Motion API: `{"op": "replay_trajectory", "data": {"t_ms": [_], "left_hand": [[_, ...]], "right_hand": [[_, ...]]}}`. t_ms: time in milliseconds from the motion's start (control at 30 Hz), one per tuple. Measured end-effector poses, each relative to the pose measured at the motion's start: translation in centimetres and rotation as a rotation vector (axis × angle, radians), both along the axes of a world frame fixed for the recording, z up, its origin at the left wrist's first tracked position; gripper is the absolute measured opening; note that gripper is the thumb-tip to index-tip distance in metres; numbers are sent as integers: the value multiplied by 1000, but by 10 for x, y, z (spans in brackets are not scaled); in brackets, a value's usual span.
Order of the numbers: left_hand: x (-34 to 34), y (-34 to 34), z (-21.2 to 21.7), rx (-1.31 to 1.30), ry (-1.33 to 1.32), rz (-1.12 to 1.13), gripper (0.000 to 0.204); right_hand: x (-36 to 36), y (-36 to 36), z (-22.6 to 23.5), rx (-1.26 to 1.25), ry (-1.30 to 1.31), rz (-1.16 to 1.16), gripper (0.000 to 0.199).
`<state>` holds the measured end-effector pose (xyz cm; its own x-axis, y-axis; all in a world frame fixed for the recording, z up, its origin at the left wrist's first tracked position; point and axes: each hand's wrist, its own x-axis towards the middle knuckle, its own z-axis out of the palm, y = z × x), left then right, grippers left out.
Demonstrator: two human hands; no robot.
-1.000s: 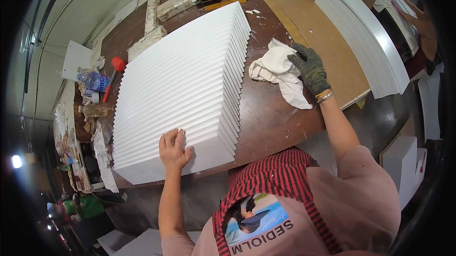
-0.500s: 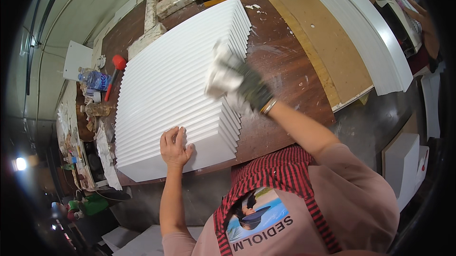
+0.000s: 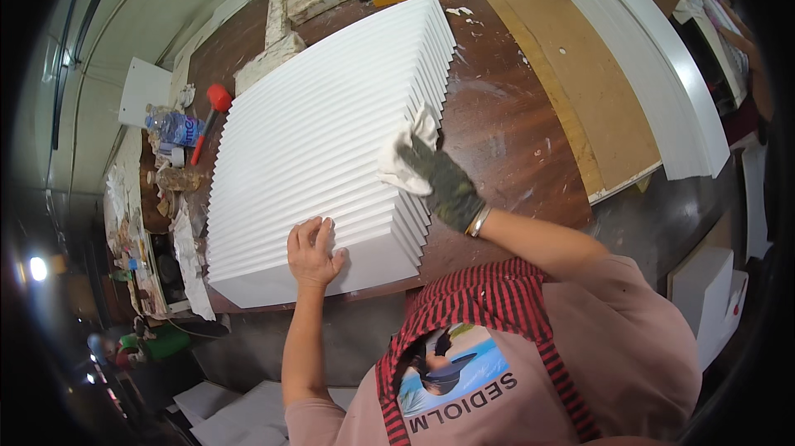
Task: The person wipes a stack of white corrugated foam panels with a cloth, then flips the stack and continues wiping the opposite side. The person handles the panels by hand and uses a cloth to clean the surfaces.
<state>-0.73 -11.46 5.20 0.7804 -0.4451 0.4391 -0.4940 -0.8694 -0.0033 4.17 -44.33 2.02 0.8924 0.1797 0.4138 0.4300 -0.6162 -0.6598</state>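
My bare left hand (image 3: 313,249) lies flat, fingers spread, gripping nothing, on the near edge of the white ridged panel (image 3: 319,139). To its right, my gloved right hand (image 3: 443,183) clutches a white rag (image 3: 406,156) against the panel's stepped side.

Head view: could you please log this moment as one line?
left hand: flat on white ribbed panel | right hand: gloved, pressing white cloth on panel edge | panel on brown table

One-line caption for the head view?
Gloved right hand presses white cloth on ridged white panel; bare left hand steadies it.
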Motion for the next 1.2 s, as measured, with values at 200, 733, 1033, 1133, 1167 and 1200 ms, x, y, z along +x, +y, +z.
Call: {"op": "replay_trajectory", "data": {"t_ms": [200,733,1033,1133,1167,1200], "left_hand": [[-1,0,-1,-3,3,7,51],[-2,5,-5,14,4,11,53],[-5,5,-3,7,50,15,50],[-4,6,-4,10,19,15,51],[-3,6,-5,15,20,15,51],[-3,7,-5,16,21,9,52]], "right_hand": [[-43,-43,20,-249,368,406,72],[35,-58,17,56,-12,-110,76],[35,-13,-8,875,511,-50,29],[33,-53,-11,65,213,152,35],[44,-57,-8,582,547,226,36],[57,-61,-4,1043,781,171,37]]}}
